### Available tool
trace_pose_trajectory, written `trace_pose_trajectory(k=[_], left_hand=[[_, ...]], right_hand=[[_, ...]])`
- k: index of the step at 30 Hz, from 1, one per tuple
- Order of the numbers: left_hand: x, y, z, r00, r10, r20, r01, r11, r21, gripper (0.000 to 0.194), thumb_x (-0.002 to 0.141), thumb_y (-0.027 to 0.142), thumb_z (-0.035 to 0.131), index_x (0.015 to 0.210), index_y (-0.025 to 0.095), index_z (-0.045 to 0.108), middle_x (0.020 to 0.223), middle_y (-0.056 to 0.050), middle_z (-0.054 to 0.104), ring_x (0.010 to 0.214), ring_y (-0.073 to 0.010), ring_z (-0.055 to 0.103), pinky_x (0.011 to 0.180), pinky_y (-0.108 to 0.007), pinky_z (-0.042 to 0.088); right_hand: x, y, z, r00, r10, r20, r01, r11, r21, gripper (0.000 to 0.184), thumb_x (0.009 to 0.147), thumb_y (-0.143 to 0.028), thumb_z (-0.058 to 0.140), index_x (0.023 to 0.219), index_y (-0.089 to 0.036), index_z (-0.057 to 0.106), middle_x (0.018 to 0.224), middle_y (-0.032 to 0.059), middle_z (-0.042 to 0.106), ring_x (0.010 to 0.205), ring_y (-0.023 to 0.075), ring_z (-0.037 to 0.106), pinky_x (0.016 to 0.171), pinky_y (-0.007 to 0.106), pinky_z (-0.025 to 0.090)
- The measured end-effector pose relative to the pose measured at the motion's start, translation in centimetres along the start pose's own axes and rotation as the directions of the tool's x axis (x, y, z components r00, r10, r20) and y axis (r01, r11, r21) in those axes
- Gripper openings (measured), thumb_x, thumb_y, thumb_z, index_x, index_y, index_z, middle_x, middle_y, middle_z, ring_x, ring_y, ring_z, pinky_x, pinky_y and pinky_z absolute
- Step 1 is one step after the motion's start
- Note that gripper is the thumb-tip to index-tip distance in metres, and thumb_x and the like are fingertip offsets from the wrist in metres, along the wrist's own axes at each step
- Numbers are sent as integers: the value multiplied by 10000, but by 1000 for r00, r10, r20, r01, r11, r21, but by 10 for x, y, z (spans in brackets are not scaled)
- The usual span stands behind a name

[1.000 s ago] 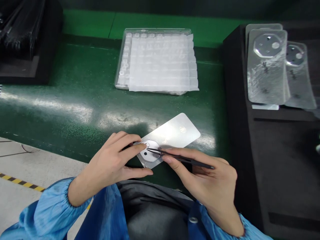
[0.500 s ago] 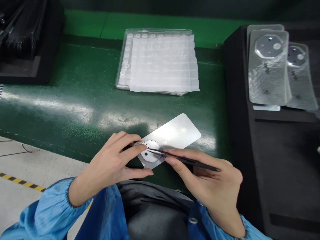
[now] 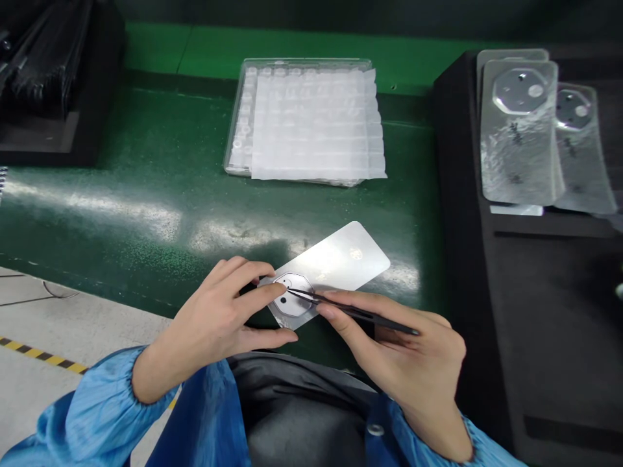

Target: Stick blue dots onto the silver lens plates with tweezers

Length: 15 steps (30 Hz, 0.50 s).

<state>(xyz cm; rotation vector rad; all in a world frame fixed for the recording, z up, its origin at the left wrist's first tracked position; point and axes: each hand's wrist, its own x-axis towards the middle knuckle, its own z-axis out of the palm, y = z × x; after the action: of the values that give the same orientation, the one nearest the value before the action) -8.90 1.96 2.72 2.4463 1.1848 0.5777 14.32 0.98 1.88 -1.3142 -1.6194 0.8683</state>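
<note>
Left hand (image 3: 214, 318) open and curved, not closing on anything, index fingertip (image 3: 278, 285) resting on the upper left of a silver octagonal plate (image 3: 298, 306), thumb lying just below the plate. Plate at the near end of a silver backing sheet (image 3: 341, 261), both flat on the green mat (image 3: 146, 149), the sheet angled up and to the right. One black hole plainly visible in the plate, another partly under the fingertip.

Right hand (image 3: 396, 347) closed in a pinch on black tweezers (image 3: 384, 323), thumb and fingers round the shaft, tips reaching over the plate close beside the left fingertip. Whether the tips hold anything: too small to tell.

Farther up the mat, well apart from both hands, a clear blister tray (image 3: 234, 152) under a white sheet (image 3: 311, 123). To the right, a black foam block (image 3: 520, 324) bearing a stack of silver sheets (image 3: 518, 136) with octagonal plates, and a further sheet (image 3: 581, 152) tucked beside it. Dark bundle (image 3: 43, 58) at upper left. Blue sleeves (image 3: 97, 405) at both wrists, grey lap (image 3: 302, 415) below the hands, yellow-and-black floor tape (image 3: 43, 355) at lower left.
</note>
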Motion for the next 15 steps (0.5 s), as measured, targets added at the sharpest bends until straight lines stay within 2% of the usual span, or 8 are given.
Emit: trace_pose_trajectory(k=[6,15], left_hand=[[2,2,-1,1000,-3,22,3,1000,9,383,921,417,764,1159,127,690,1143,-165,713,937,-283,668,801,-456,588],[2,1,0,999,5,41,-6,999,37,378,924,431,750,1151,136,686,1139,-162,703,921,-290,661,803,-472,585]], right_hand=[[1,-2,1,1000,-5,-19,5,1000,0,139,903,-198,808,971,-317,831,905,-28,830,716,228,810,646,281,705],[0,-4,0,997,52,-56,-50,998,24,136,885,-184,812,946,-304,833,897,-15,830,710,240,806,646,306,711]])
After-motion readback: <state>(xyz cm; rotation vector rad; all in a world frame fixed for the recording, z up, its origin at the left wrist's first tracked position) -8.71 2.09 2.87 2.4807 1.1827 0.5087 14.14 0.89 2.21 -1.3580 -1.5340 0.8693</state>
